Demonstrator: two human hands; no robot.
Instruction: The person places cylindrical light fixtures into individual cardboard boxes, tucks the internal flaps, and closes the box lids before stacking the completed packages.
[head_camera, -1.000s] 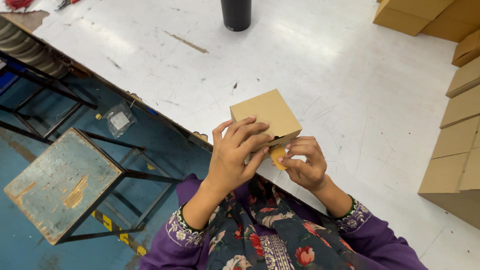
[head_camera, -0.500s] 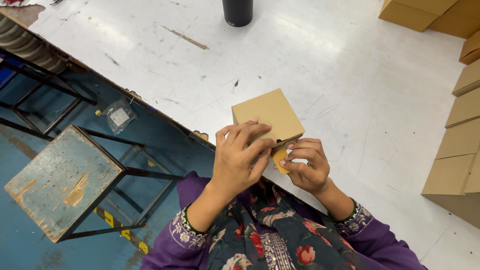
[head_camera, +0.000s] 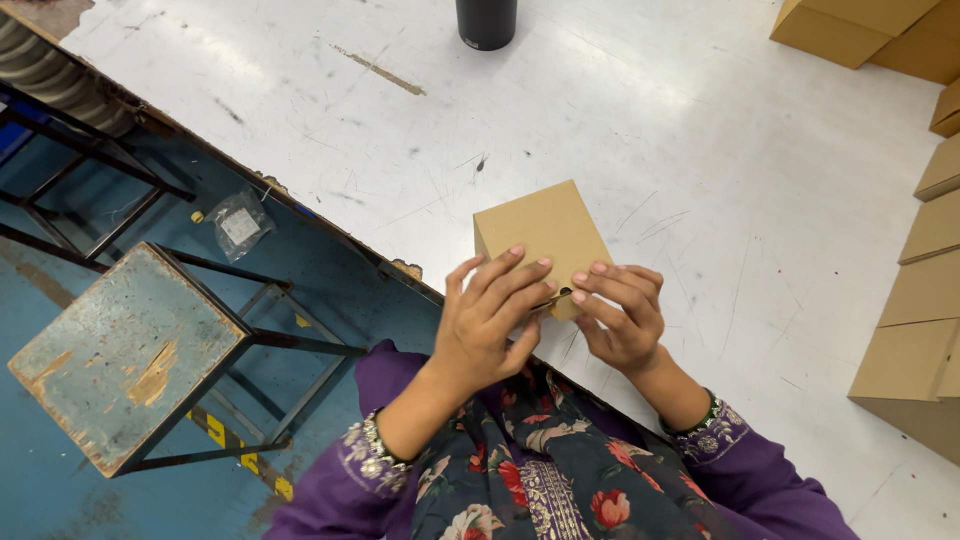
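A small brown cardboard box rests on the white table near its front edge. My left hand grips the box's near side, fingers spread over its top edge. My right hand presses against the near right corner, fingertips at a flap gap in the box. Both hands touch each other at the box's near face, which they hide. Purple sleeves with a floral garment show below.
A black cylinder stands at the table's far edge. Stacked brown boxes line the right side, more at the top right. A worn blue metal stool stands on the blue floor at left, beside a small plastic bag.
The hands have shifted slightly on the box's near side, and the flap that showed at its near corner is now pressed nearly shut. The box stays in place.
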